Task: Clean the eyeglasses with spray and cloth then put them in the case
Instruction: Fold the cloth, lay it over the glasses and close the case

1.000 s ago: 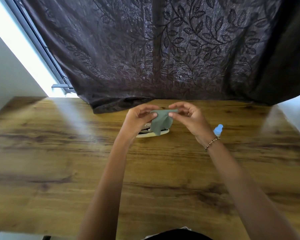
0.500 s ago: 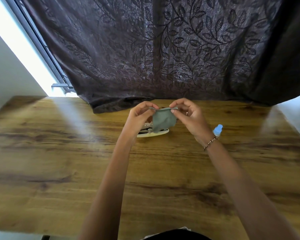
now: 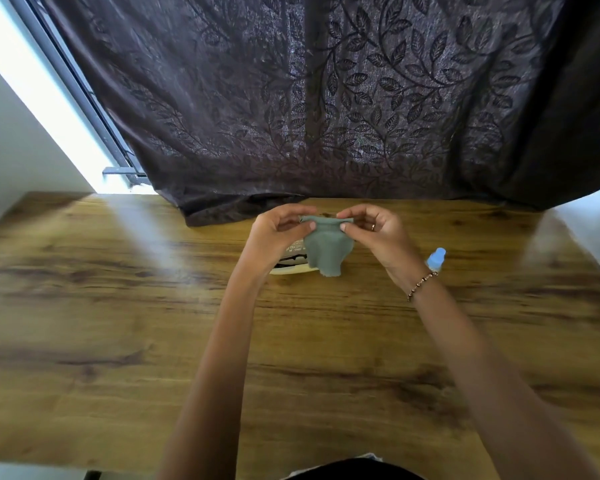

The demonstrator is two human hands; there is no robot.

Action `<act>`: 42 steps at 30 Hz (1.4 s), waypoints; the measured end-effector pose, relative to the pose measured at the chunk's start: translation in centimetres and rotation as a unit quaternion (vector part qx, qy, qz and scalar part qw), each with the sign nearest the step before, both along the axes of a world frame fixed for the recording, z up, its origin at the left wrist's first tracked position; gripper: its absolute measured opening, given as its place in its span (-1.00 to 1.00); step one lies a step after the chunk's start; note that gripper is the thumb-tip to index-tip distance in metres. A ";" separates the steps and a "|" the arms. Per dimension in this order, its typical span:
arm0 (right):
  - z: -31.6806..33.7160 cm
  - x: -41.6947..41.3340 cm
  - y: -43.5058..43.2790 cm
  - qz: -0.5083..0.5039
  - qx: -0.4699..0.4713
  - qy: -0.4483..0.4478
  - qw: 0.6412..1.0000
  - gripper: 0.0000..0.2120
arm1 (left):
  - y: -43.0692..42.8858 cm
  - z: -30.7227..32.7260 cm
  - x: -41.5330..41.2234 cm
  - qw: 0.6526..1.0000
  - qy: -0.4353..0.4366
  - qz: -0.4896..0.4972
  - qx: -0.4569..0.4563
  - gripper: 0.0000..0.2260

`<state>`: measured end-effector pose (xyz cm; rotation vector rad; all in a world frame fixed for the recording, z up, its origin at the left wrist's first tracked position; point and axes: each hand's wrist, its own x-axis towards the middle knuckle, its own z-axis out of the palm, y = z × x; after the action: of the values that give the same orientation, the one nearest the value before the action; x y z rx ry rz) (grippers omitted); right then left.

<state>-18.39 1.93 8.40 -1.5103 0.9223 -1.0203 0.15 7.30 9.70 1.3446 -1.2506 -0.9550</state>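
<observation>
A grey-green cleaning cloth (image 3: 328, 247) hangs in the air above the table, stretched by its top edge. My left hand (image 3: 278, 233) pinches its left corner and my right hand (image 3: 378, 233) pinches its right corner. Behind and below the cloth lies a cream-coloured case (image 3: 291, 270) with dark eyeglasses (image 3: 291, 259) on it, mostly hidden by the cloth and my left hand. A small light-blue spray bottle (image 3: 436, 259) stands on the table just right of my right wrist.
The wooden table (image 3: 118, 323) spreads wide on both sides. A dark leaf-patterned curtain (image 3: 326, 98) hangs at the table's far edge, its hem resting on the wood. A bright window strip (image 3: 42, 98) lies at the far left.
Both hands have pulled the cloth's top edge flatter and a little wider, so it now hangs spread between them. The case and bottle have not moved.
</observation>
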 end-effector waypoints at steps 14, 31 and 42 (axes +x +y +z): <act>-0.2 0.5 0.3 0.029 0.046 -0.045 0.998 -0.87 | 0.3 0.5 -0.3 0.998 0.051 0.000 0.048 -0.78; 0.0 1.1 0.5 0.039 0.003 -0.031 0.999 -0.83 | 0.2 0.5 -0.9 0.999 0.013 0.034 0.029 -0.92; -0.2 1.4 0.5 0.038 0.087 -0.066 0.993 -0.89 | 0.4 0.3 -0.3 0.995 0.081 0.045 0.039 -0.90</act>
<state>-16.95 2.39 8.20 -1.3074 0.8316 -0.9492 -0.17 7.65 10.02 1.3432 -1.0323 -1.0365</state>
